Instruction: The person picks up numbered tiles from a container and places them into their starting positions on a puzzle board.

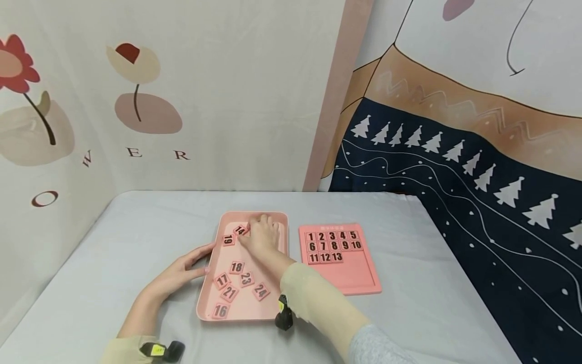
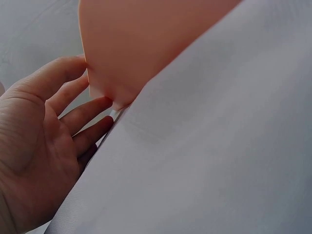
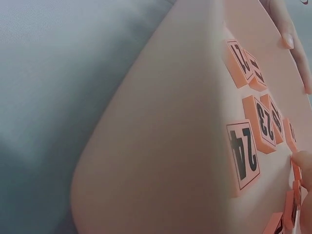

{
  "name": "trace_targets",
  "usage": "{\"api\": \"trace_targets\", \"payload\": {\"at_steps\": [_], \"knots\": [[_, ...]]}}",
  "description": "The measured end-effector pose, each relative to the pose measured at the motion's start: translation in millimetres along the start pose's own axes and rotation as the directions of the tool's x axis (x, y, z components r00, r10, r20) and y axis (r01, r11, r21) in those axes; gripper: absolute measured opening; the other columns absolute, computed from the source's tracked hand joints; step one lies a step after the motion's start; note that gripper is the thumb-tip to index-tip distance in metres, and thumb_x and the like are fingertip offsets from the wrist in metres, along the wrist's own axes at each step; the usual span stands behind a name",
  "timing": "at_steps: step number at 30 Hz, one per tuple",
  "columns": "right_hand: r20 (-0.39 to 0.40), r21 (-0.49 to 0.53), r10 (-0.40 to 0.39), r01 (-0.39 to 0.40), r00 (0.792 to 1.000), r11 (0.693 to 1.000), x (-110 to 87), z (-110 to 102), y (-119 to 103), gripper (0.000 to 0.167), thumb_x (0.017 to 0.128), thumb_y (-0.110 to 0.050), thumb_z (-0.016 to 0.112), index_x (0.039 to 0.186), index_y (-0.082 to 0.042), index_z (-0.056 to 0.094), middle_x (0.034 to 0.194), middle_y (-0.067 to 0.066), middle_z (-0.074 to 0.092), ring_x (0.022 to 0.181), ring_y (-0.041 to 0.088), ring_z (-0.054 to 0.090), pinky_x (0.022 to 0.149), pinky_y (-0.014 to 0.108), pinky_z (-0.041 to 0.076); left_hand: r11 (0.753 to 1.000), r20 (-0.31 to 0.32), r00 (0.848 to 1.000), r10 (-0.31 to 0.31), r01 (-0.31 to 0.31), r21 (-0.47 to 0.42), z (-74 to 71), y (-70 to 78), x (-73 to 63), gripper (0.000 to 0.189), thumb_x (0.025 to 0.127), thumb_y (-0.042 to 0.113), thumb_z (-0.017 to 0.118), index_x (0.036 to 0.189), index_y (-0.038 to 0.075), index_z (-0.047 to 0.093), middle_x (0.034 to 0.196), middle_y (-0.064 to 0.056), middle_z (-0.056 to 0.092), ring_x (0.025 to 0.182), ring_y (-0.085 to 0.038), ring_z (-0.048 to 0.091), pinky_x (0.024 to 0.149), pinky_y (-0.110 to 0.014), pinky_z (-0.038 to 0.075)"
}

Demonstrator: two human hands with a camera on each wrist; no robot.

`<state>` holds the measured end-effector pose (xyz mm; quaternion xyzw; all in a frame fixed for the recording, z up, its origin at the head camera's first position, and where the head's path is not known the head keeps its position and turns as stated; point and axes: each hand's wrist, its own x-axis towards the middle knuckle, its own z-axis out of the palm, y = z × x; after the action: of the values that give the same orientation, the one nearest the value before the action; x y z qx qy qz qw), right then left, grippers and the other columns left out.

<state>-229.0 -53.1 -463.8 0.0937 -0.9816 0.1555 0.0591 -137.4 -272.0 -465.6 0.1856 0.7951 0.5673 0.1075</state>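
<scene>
A pink tray point(image 1: 204, 298) holds several square number tiles. My right hand point(image 1: 263, 238) reaches down into its far end, beside the number 14 tile point(image 1: 240, 230). Whatever lies under those fingers is hidden. The number 19 tile point(image 1: 229, 240) sits just left of it. Nearer me are the 18 tile point(image 1: 236, 267), the 23 tile point(image 1: 246, 279) and the 24 tile point(image 3: 243, 152). My left hand point(image 1: 184, 273) rests against the tray's left side, its fingers fairly straight at the rim, as the left wrist view also shows.
Right of the tray lies a pink number board point(image 1: 350, 275) with tiles 1 to 13 in rows along its upper part. Tiles 17, 21 and 16 point(image 1: 221, 311) lie in the tray's near left part. A white cloth point(image 1: 427, 303) covers the table.
</scene>
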Motion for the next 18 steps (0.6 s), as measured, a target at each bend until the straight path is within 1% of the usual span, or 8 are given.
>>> {"api": "trace_targets", "payload": {"at_steps": [2, 5, 9, 14, 18], "knots": [[-0.005, 0.0, -0.001, 0.001, 1.0, 1.0, 0.2, 0.8, 0.8, 0.036, 0.078, -0.058, 0.07, 0.082, -0.025, 0.056, 0.09, -0.004, 0.043, 0.085, 0.015, 0.038, 0.076, 0.031, 0.033, 1.0, 0.003, 1.0, -0.001, 0.001, 0.002, -0.6, 0.1, 0.0, 0.059, 0.093, 0.009, 0.061, 0.146, 0.001, 0.035, 0.149, -0.021, 0.033, 0.127, 0.007, 0.032, 0.099, -0.008, 0.023], [-0.014, 0.003, -0.005, 0.005, 1.0, 1.0, 0.1, 2.0, 1.6, 0.037, 0.078, -0.058, 0.071, 0.079, -0.024, 0.055, 0.09, -0.004, 0.042, 0.086, 0.016, 0.037, 0.078, 0.032, 0.033, 1.0, 0.002, 1.0, -0.01, 0.01, -0.003, -0.9, 0.2, -0.8, 0.06, 0.093, 0.01, 0.061, 0.146, 0.0, 0.035, 0.149, -0.021, 0.033, 0.126, 0.009, 0.032, 0.099, -0.007, 0.023], [-0.014, 0.001, -0.004, 0.004, 1.0, 1.0, -0.5, 3.4, 2.1, 0.041, 0.076, -0.061, 0.07, 0.077, -0.024, 0.053, 0.09, -0.004, 0.042, 0.087, 0.015, 0.038, 0.079, 0.032, 0.033, 1.0, -0.002, 1.0, -0.01, 0.01, -0.007, -0.4, 0.2, -1.5, 0.06, 0.093, 0.009, 0.061, 0.146, 0.0, 0.035, 0.149, -0.022, 0.033, 0.126, 0.008, 0.032, 0.099, -0.008, 0.023], [0.0, -0.029, 0.01, -0.01, 1.0, 1.0, -1.5, 5.9, 2.6, 0.045, 0.076, -0.067, 0.066, 0.084, -0.025, 0.054, 0.091, -0.004, 0.042, 0.089, 0.015, 0.039, 0.08, 0.032, 0.033, 1.0, 0.001, 1.0, -0.001, 0.001, -0.001, 0.9, 0.1, -1.3, 0.06, 0.094, 0.009, 0.06, 0.146, -0.001, 0.034, 0.149, -0.023, 0.033, 0.128, 0.003, 0.032, 0.1, -0.01, 0.024], [-0.019, -0.045, 0.017, -0.017, 1.0, 0.999, -1.9, 5.7, 2.6, 0.043, 0.078, -0.068, 0.063, 0.09, -0.027, 0.059, 0.093, -0.004, 0.044, 0.089, 0.015, 0.039, 0.078, 0.032, 0.033, 1.0, -0.004, 1.0, 0.002, -0.002, -0.002, 0.9, 1.7, -0.6, 0.059, 0.094, 0.009, 0.06, 0.146, -0.001, 0.035, 0.149, -0.022, 0.033, 0.127, 0.003, 0.032, 0.1, -0.009, 0.023]]}}
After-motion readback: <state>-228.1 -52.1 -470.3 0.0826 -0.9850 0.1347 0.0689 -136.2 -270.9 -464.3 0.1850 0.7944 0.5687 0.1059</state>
